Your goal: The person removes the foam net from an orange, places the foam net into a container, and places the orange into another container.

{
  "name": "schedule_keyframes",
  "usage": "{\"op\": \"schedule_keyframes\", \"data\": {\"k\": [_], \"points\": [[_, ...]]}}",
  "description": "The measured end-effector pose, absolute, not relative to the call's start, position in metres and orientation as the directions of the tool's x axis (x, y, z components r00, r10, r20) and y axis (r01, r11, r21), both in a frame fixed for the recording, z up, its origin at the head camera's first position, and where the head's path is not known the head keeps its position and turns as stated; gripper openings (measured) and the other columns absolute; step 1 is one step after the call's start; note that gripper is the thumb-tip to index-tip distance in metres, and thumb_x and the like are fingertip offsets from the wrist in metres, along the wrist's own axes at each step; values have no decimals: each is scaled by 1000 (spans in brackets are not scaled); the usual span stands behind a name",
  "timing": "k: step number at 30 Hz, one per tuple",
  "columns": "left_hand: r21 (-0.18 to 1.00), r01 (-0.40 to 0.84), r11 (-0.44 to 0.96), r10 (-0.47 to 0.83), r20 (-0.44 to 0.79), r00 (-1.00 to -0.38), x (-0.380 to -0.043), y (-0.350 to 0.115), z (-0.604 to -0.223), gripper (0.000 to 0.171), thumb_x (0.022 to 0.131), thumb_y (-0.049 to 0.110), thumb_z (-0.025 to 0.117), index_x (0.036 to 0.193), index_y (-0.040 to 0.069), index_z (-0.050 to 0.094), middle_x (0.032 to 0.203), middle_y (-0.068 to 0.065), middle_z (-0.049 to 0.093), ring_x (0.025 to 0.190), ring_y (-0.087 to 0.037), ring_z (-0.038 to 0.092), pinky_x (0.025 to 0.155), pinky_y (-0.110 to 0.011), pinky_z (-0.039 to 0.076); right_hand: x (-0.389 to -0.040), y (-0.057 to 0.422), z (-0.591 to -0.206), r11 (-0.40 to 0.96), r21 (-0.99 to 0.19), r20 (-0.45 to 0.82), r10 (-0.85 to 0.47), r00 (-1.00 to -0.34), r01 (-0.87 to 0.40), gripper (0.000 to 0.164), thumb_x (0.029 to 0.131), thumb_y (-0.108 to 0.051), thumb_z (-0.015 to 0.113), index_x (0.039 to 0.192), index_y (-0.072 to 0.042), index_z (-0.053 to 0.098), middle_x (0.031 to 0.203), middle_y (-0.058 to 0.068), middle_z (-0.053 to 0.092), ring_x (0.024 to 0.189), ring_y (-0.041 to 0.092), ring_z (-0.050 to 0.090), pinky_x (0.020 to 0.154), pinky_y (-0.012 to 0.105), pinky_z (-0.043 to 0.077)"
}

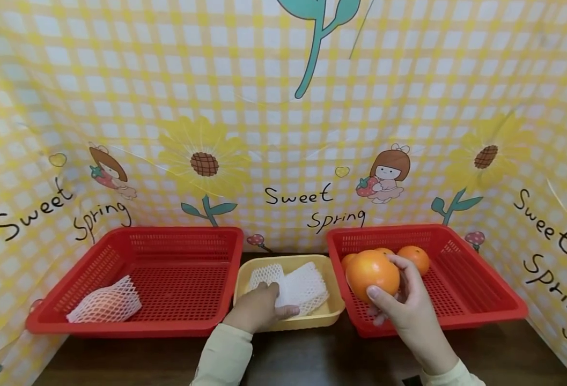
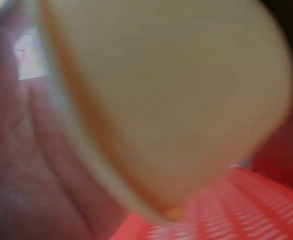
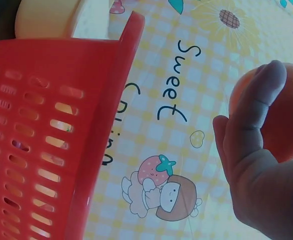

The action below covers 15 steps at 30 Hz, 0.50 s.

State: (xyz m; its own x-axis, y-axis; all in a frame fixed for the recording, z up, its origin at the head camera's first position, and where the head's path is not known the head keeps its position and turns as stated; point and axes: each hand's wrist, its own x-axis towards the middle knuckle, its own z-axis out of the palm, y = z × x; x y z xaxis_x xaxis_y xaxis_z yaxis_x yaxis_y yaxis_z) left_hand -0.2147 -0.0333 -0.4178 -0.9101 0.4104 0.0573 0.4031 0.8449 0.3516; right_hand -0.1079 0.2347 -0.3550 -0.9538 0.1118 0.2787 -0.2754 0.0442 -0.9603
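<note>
In the head view, my right hand (image 1: 411, 305) grips an orange (image 1: 372, 276), thumb on its near side, held over the right red basket (image 1: 476, 279). The right wrist view shows curled fingers (image 3: 251, 115) against that orange (image 3: 291, 115). My left hand (image 1: 256, 308) reaches into the small yellow basket (image 1: 329, 319), its fingers over a white foam net sleeve (image 1: 266, 273) and its thumb spread to the right. Whether it pinches the sleeve, I cannot tell. Another foam net sleeve (image 1: 307, 287) lies beside it. The yellow basket's wall (image 2: 176, 90) fills most of the blurred left wrist view.
Several more oranges (image 1: 414, 258) sit in the right basket, partly hidden behind the held one. On the left, a red basket (image 1: 182, 289) contains a fruit in a foam net (image 1: 107, 303). The baskets stand on a dark table (image 1: 307, 354) before a yellow checked cloth (image 1: 283, 134).
</note>
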Motion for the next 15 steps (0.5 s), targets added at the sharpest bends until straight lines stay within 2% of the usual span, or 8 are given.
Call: {"op": "schedule_keyframes", "data": {"k": [2,4,6,8,15], "points": [[402,368,838,397,13,-918,-218,-35,-421,53,95,52,64,102,0,67,95,-16,65,89,-34,66,78,-51,53,-108,235,-355,60,-958,286,107,-952,-281,52,95,-4,66,138,-8,37,114,20,54,62,30,67,54,38,58],[392,350,851,366,37,-930,-220,-35,-424,43,100,45,60,96,3,69,92,-14,67,88,-32,66,78,-50,53,-108,236,-356,72,-957,287,103,-952,-281,53,95,-4,66,138,-7,37,114,19,54,62,30,67,54,38,58],[349,332,876,330,69,-942,-221,-33,-428,36,101,36,62,93,3,71,91,-15,67,84,-33,66,73,-50,54,-108,238,-356,89,-955,292,103,-951,-283,53,95,-4,67,138,-7,36,114,19,54,63,30,67,55,38,58],[307,309,900,291,103,-951,-221,-30,-430,29,98,30,66,97,1,73,96,-18,67,84,-35,66,71,-51,54,-109,242,-355,114,-951,301,107,-948,-289,54,95,-3,67,139,-6,36,115,19,53,64,30,66,55,38,58],[239,233,943,183,213,-960,-221,-24,-435,47,91,35,75,115,-6,67,105,-22,64,84,-38,64,68,-52,54,-112,271,-350,250,-926,331,186,-925,-281,58,96,-8,69,140,-9,32,124,16,49,72,25,67,60,36,59]]}}
